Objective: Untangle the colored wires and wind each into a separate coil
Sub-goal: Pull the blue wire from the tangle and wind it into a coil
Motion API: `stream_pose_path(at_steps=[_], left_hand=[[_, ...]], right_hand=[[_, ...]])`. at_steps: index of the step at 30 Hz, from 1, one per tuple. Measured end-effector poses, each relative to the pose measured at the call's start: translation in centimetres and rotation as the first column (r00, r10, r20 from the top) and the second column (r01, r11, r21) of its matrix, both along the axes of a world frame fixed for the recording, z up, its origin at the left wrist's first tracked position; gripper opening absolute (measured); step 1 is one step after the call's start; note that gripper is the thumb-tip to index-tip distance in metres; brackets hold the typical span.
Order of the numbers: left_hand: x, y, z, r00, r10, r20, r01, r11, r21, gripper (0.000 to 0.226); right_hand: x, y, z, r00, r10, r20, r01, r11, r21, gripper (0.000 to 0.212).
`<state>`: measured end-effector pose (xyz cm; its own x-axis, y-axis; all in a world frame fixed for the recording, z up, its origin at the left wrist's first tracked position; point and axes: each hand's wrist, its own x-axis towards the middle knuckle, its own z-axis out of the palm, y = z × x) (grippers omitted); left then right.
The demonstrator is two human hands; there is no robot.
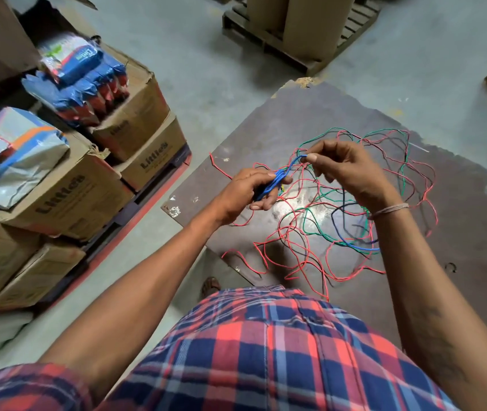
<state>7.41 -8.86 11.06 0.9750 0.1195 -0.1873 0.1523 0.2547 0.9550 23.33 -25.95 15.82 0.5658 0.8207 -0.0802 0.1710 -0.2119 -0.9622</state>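
Clearly the blue wire (271, 185) is the one being coiled: several loops of it are bunched in the left hand (254, 192), whose fingers are closed around the bundle, while the right hand (346, 170) pinches the next stretch of that wire between thumb and forefinger just above and right of the bundle. Both hands hover over the dark board (458, 221) that serves as the surface, and everything else is best placed against that board. Spread across its middle lies the tangle (340, 221), mostly red wire (266, 256) looping toward the board's near edge, with green wire (322, 229) threaded through the centre and a trailing run of the blue one curving along the tangle's right side. To the board's left stand stacked cardboard boxes (67, 200); beyond its far corner sits a pallet (283, 43). The wires look thin, light and springy, so loops will likely want to spring open unless kept pinched. Judging by the crossings, pulling hard would tighten snags; a sensible hold is close to the bundle, feeding short lengths and lifting the blue strand clear of the red ones.
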Motion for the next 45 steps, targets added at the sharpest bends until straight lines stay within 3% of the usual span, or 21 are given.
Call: stream_pose_path(at_steps=[4,9,12,16,19,21,24,27,31,32,36,40,43,45], left_hand=[[-0.2,-0.3,0.7,0.998,-0.064,0.017,0.066,0.973,-0.221,0.049],[-0.4,0.0,1.3,0.999,-0.024,0.033,0.038,0.844,-0.534,0.052],[-0.2,0.6,1.6,0.989,0.127,0.076,-0.056,0.798,-0.6,0.051],[1.0,0.7,1.8,0.951,0.308,0.034,-0.229,0.773,-0.592,0.04],[2.1,0.3,1.3,0.904,0.423,0.054,-0.35,0.808,-0.474,0.042],[2.7,0.4,0.8,0.868,0.493,0.06,-0.467,0.852,-0.237,0.045],[3.1,0.5,-0.4,0.844,0.531,0.072,-0.535,0.828,0.169,0.047],[2.7,0.8,-1.4,0.899,0.434,0.062,-0.405,0.766,0.499,0.039],[1.4,1.1,-2.0,0.978,0.204,-0.044,-0.077,0.548,0.833,0.025],[1.1,1.3,-2.1,0.982,0.172,-0.077,-0.022,0.511,0.859,0.027],[-0.1,1.6,-1.9,0.995,0.012,-0.099,0.069,0.63,0.774,0.04],[-1.0,1.3,-1.3,0.996,-0.087,-0.019,0.066,0.579,0.813,0.046],[-1.3,1.9,-1.9,0.994,-0.099,-0.041,0.085,0.506,0.858,0.044],[-1.6,2.3,-2.3,0.991,-0.099,-0.087,0.123,0.455,0.882,0.04]], right_hand=[[-0.1,0.8,-2.5,0.992,-0.112,0.065,0.115,0.992,-0.053,0.022],[-2.6,1.2,-4.7,0.991,-0.028,0.133,0.062,0.964,-0.258,0.034],[-3.9,1.0,-6.0,0.943,0.139,0.301,0.002,0.906,-0.424,0.036],[-5.0,1.2,-6.2,0.858,0.36,0.366,-0.169,0.871,-0.461,0.012],[-5.8,1.7,-5.3,0.814,0.416,0.405,-0.224,0.869,-0.441,0.03],[-6.1,2.0,-4.8,0.786,0.422,0.451,-0.219,0.873,-0.435,0.035],[-5.9,2.0,-3.8,0.712,0.42,0.563,-0.198,0.889,-0.413,0.026],[-5.1,1.7,-2.8,0.642,0.396,0.657,-0.155,0.906,-0.395,0.018],[-3.5,0.7,-1.8,0.605,0.307,0.735,0.006,0.921,-0.39,0.021],[-2.9,0.5,-1.8,0.6,0.288,0.746,0.05,0.918,-0.394,0.013],[-1.1,-0.1,-2.2,0.69,0.266,0.673,0.044,0.912,-0.407,0.013],[-0.9,-0.4,-3.7,0.807,0.152,0.571,0.05,0.946,-0.322,0.029],[-1.1,-1.0,-4.7,0.933,0.0,0.359,0.088,0.969,-0.229,0.042],[-0.8,-1.3,-4.8,0.965,-0.086,0.25,0.132,0.976,-0.175,0.047]])
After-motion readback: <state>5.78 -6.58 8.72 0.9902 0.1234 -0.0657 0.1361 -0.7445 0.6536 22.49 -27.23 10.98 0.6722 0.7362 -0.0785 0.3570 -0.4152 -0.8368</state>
